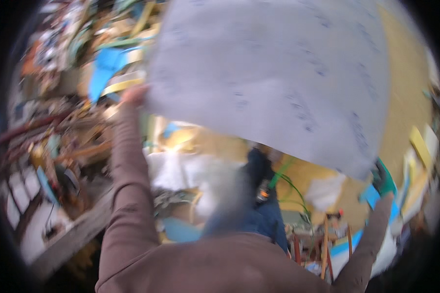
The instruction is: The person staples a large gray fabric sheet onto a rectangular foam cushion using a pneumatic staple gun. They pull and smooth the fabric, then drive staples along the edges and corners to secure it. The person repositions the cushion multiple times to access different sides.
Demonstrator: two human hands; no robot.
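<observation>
Across the upper frame, the left hand (135, 95) grips the pale sheet (274, 78); for the right hand (385, 183), I cannot tell.

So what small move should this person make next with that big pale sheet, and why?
Perhaps lower the sheet a little: it blocks the view ahead, and scraps lie thick on the left. The left hand holds its left edge; the right hand, blurred, is by its lower right corner.

Plain brown long-sleeved top (225, 263), dark blue trousers (274, 222).
</observation>
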